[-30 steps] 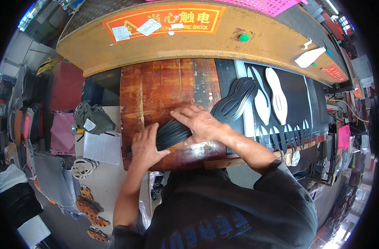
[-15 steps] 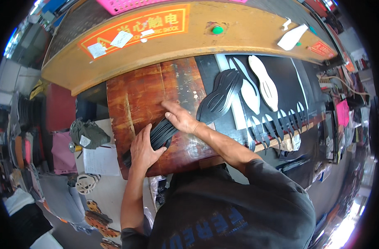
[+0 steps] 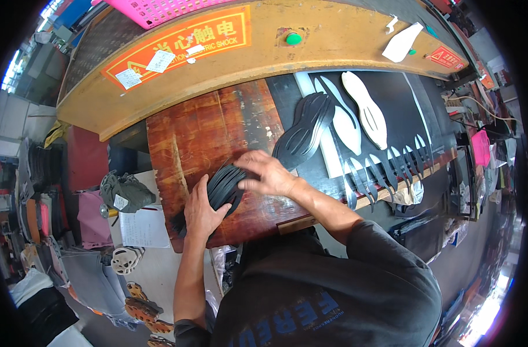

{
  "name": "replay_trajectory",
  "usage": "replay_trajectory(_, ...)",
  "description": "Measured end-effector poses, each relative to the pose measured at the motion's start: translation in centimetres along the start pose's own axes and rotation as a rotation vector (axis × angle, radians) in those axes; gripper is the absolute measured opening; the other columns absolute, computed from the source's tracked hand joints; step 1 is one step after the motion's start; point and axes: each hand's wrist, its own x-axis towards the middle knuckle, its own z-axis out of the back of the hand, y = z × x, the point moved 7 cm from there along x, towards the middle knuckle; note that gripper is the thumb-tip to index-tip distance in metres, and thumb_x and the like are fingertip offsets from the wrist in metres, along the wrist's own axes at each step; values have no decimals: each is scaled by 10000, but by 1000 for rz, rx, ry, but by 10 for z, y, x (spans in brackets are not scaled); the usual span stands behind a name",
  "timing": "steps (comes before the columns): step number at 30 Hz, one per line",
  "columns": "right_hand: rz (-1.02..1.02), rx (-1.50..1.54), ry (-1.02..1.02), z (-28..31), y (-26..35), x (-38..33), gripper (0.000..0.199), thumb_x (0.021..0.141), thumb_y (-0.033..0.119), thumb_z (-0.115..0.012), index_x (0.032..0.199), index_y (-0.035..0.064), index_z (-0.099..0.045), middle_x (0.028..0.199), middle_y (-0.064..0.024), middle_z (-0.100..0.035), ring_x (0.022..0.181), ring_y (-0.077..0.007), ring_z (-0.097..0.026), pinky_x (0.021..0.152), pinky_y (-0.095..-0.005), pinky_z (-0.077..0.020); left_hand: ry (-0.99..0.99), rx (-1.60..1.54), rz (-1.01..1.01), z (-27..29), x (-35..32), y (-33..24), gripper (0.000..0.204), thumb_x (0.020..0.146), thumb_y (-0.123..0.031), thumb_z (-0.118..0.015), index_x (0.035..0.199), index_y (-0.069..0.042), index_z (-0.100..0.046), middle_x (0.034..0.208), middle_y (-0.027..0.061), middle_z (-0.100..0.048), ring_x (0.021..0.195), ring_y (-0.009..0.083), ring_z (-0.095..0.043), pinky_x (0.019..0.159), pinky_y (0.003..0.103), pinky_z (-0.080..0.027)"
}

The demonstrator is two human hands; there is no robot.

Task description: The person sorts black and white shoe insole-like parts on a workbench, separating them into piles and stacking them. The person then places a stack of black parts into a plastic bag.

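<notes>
On the near left of the reddish-brown wooden desk (image 3: 206,127), I see my left hand (image 3: 201,209) and right hand (image 3: 267,174), fingers spread, pressing the stack of black rubber sole pieces (image 3: 222,186).

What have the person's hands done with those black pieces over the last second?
Both hands have slid a little leftward along the wooden board, gathering the stack of black sole pieces. The left hand still presses its near end; the right hand still covers the top. The black sole and white cut-outs stayed put.
</notes>
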Motion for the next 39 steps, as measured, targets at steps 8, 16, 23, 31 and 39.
replay_trajectory(8,66,-141,-158,-5,19,-14,522,759,135,-894,1247,89,-715,1196,-134,-622,1140,-371,-603,977,-485,-523,-24,-157,68,4,6,10,1102,757,-375,-935,1631,-66,-338,1490,278,-561,1348,458,-578,1122,531,-483)
replay_trajectory(16,21,-72,160,-24,7,-8,455,763,54,-828,1205,86,-727,1170,-125,-656,1170,-379,-608,1003,-475,-531,125,-507,156,-7,30,24,751,890,-450,-856,1428,11,-606,1332,249,-691,1226,352,-680,1066,441,-518)
replay_trajectory(23,139,2,327,-29,24,-34,506,740,-13,-788,1231,91,-729,1282,-107,-714,1175,-369,-683,981,-466,-594,37,-323,212,11,76,67,565,1024,-490,-675,1168,55,-711,1086,299,-751,1047,415,-732,933,472,-540)
replay_trajectory(31,-185,432,296,-42,-5,-9,382,854,82,-878,1203,55,-727,1025,-88,-758,973,-247,-738,888,-383,-575,131,-318,77,32,77,38,544,1017,-479,-708,1198,34,-690,1087,282,-755,1053,410,-741,905,475,-549)
replay_trajectory(39,-486,513,121,-50,-36,-2,311,867,60,-884,1139,18,-740,1003,-65,-791,920,-120,-699,857,-329,-572,74,31,-22,20,16,-5,892,815,-423,-890,1505,-32,-483,1311,251,-693,1221,426,-681,1029,512,-537)
